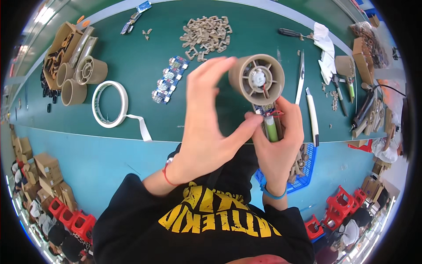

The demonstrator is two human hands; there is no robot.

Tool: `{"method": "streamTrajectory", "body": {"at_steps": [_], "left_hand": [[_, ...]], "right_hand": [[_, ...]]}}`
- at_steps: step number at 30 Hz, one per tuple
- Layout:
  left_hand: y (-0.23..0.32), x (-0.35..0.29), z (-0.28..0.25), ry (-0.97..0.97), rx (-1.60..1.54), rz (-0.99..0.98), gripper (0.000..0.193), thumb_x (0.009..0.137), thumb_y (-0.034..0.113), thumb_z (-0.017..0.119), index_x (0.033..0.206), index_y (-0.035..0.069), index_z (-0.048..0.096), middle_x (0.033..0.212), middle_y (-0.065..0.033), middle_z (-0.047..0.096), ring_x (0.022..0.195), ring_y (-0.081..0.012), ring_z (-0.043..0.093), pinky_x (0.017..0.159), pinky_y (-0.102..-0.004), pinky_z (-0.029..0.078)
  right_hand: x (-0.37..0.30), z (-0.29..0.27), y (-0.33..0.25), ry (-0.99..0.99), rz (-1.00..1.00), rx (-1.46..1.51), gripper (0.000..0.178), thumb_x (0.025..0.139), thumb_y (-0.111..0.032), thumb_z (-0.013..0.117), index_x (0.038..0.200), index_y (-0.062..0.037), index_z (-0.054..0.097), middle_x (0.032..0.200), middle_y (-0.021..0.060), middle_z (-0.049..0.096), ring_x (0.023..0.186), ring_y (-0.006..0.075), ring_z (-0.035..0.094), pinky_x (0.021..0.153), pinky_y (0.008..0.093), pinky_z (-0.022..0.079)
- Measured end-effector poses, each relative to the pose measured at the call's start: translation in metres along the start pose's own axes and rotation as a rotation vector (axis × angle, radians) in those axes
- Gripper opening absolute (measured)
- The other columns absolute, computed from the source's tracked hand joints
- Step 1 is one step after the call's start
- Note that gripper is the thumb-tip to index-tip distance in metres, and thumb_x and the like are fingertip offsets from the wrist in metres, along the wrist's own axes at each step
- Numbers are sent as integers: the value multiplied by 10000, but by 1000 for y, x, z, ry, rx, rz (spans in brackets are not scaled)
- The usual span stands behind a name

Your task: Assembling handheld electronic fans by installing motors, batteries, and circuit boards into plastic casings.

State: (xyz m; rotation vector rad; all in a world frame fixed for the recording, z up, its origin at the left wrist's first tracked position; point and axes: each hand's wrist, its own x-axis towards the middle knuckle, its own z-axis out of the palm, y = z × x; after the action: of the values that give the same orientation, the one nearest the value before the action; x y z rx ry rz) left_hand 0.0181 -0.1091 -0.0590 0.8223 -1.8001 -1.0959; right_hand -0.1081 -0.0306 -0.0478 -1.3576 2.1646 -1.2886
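Note:
My right hand (285, 138) grips the lower part of a beige handheld fan housing (238, 78) above the front of the table. Its round duct faces up and shows spokes and a pale hub (258, 79). Below the duct, a small circuit board (264, 108) with red wires and a green cylindrical battery (271, 129) are exposed. My left hand (204, 125) is open at the left of the housing, fingers raised and spread from the thumb. Its thumb tip is by the circuit board; whether it touches cannot be made out.
Several circuit boards (170, 79) lie left of my hands, with a pile of small beige parts (205, 35) behind. A tape roll (97, 105) and beige duct pieces (74, 93) are left. Right are a white-handled knife (312, 116), screwdriver (290, 32) and soldering iron (364, 108). A blue basket (311, 165) stands below.

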Motion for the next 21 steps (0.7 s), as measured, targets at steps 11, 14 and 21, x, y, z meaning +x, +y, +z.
{"method": "streamTrajectory", "body": {"at_steps": [11,14,21], "left_hand": [[-15,9,15,-164,-306,-30,734,760,-43,695,1415,-2,367,1410,-135,440,1293,-236,465,1089,-366,361],[-17,10,23,-216,-252,-41,734,766,-55,676,1421,-7,350,1430,-144,419,1302,-234,453,1095,-359,355],[-18,8,15,-159,-134,-142,685,808,-92,611,1427,-17,330,1457,-168,389,1331,-249,423,1107,-363,350]], "right_hand": [[-30,3,5,-17,90,69,626,741,72,729,1300,9,453,1088,106,563,903,129,583,754,246,478],[-33,0,12,-16,127,22,621,738,50,744,1289,9,461,1095,109,571,937,136,593,774,257,483],[44,-72,51,32,-202,-173,299,789,-76,705,1085,-41,671,1081,117,662,1039,272,609,951,364,448]]}}
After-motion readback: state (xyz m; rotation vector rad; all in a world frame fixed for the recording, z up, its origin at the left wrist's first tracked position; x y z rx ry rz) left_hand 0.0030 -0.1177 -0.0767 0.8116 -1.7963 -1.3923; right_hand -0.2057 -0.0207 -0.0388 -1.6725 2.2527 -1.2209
